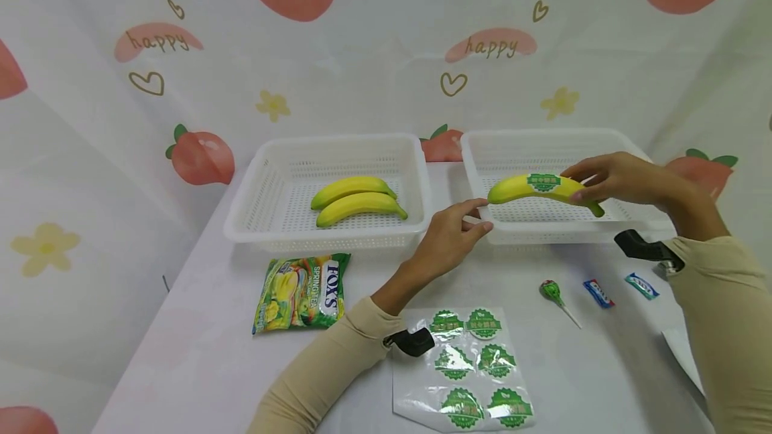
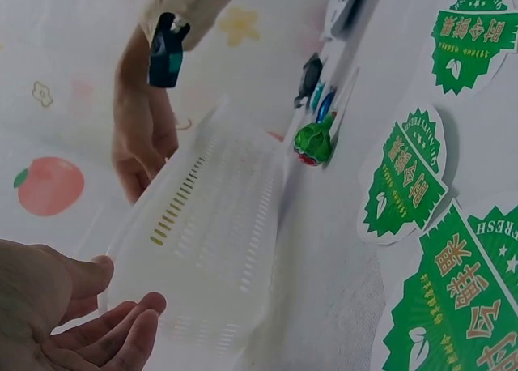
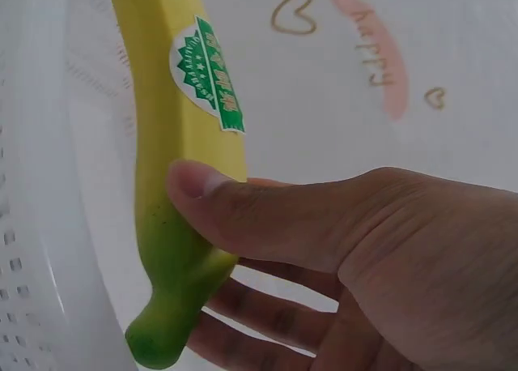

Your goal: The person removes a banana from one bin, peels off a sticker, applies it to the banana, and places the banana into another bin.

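My right hand (image 1: 627, 183) grips a yellow banana (image 1: 512, 189) near its green stem, over the right white basket (image 1: 561, 228). A round green-and-white sticker (image 1: 544, 183) is on the banana's side. Seen from the right wrist, the thumb (image 3: 218, 201) presses one face of the banana, with the other fingers behind it. My left hand (image 1: 449, 236) holds the right basket's near left corner, its thumb and fingers either side of the rim in the left wrist view. Two bananas (image 1: 362, 209) lie side by side in the left white basket (image 1: 332, 238).
Before the left basket lies a FOX'S candy bag (image 1: 301, 293). A sheet of green round stickers (image 1: 422, 380) lies below my left forearm. A green-wrapped lollipop (image 1: 551, 291), a red-and-blue candy (image 1: 598, 293) and a blue-green candy (image 1: 642, 286) lie in front of the right basket.
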Demonstrator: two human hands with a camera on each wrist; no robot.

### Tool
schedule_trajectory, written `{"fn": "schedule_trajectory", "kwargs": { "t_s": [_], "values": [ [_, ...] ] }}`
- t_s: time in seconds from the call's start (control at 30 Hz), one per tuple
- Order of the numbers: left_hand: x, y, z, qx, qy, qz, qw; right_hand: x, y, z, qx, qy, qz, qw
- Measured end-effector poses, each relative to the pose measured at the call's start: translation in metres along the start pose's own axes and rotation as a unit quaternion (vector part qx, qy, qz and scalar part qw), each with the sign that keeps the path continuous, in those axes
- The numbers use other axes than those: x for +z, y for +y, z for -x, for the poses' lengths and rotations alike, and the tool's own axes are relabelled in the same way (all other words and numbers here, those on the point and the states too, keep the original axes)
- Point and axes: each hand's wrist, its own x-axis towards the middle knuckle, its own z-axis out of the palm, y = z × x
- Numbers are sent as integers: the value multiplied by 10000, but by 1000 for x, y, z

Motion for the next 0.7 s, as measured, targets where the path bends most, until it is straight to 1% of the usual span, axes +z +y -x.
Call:
{"fn": "schedule_trajectory", "kwargs": {
  "t_s": [0.07,0.17,0.3,0.5,0.7],
  "values": [
    [0,0,0,6,11,-22,10000,2,5,-7,38,-270,-97,9996],
    [0,-1,0,30,19,-43,10000,6,11,-18,225,-674,-225,9972],
    [1,-2,-1,52,23,-40,10000,11,17,-27,523,-1033,-384,9925],
    [1,-2,0,60,2,1,10000,17,20,-32,785,-1316,-523,9868],
    [1,-1,1,6,-15,63,10000,22,22,-33,887,-1374,-257,9862]
  ]
}}
